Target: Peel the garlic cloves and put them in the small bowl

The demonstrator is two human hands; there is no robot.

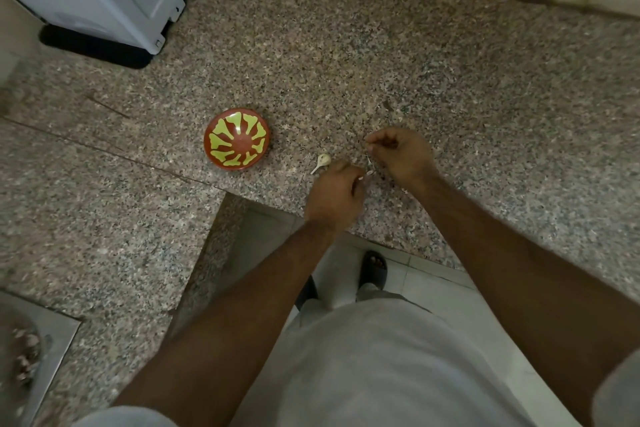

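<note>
Two hands peeling garlic over a speckled granite counter

The left hand (334,196) has its fingers curled round a garlic clove (369,173), mostly hidden; the right hand (401,152) pinches a thin strip of skin (367,159) just above it. Another clove (322,161) lies on the counter (346,62) beside the left hand, near the small red-and-yellow bowl (237,139)

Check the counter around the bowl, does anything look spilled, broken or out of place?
Nothing stands out. The small bowl sits upright and looks empty, one garlic clove lies on the counter beside it, and the left hand and right hand are pinching something small between them. No spill or damage shows.
</note>
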